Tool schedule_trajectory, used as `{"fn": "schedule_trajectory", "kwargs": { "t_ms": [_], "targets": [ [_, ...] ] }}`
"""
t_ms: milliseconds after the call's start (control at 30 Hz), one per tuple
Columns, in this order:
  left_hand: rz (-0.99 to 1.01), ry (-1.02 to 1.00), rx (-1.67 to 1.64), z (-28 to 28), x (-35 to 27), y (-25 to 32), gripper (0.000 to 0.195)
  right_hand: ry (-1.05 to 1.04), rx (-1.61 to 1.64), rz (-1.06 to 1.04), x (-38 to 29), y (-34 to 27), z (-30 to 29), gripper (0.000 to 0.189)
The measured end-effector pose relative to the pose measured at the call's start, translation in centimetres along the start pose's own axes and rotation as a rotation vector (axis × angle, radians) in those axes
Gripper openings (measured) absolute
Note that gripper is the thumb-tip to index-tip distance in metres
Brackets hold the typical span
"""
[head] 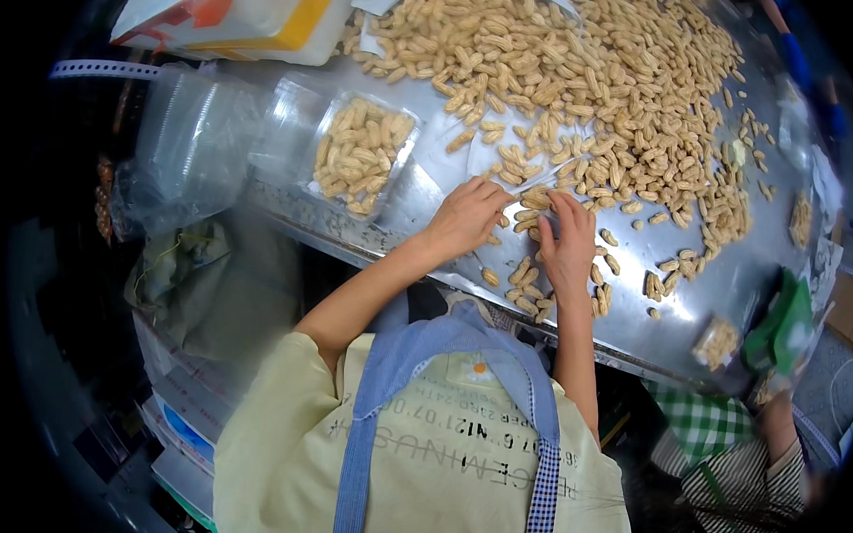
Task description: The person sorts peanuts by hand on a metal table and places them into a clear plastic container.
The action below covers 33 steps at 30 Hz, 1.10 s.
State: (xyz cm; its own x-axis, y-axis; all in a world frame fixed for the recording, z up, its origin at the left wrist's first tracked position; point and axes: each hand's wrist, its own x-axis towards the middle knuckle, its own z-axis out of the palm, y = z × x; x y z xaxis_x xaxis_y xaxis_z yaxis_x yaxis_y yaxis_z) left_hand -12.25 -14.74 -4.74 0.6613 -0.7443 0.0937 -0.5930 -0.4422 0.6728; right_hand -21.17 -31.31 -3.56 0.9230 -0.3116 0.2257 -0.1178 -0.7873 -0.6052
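Both of my hands are over the metal table (429,196), among loose unshelled peanuts (636,112). My left hand (469,217) has its fingertips down at a few peanuts beside a white sheet (490,145); whether it grips one is hidden. Just right of it, my right hand (570,236) curves its fingers around the edge of several peanuts (529,217), thumb and fingers apart. To the left of my hands stands a clear plastic tray (411,140) filled with peanuts. More peanuts lie near the table's front edge, between my forearms.
Empty clear trays (283,124) and plastic bags (191,131) sit at the left, below a white foam box (266,21) with tape. Another filled pack (716,343) lies at the right by a green object (780,328). A co-worker in striped sleeves (736,482) is at the lower right; another person's blue sleeve (793,61) shows at the upper right.
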Motion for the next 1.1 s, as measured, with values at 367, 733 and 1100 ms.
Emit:
{"fn": "schedule_trajectory", "kwargs": {
  "t_ms": [367,733,1100],
  "targets": [
    [-0.042,0.153,-0.006,-0.1,-0.1,-2.2,0.031,-0.217,0.193,0.219,-0.7,-0.4,0.1,0.020],
    [-0.158,0.161,-0.128,-0.3,-0.3,-1.2,0.025,-0.179,0.177,0.251,-1.1,0.7,1.5,0.023],
    [-0.767,-0.086,-1.427,1.6,-3.7,0.1,0.024,-0.095,0.086,0.115,1.3,-0.2,0.9,0.022]
  ]
}}
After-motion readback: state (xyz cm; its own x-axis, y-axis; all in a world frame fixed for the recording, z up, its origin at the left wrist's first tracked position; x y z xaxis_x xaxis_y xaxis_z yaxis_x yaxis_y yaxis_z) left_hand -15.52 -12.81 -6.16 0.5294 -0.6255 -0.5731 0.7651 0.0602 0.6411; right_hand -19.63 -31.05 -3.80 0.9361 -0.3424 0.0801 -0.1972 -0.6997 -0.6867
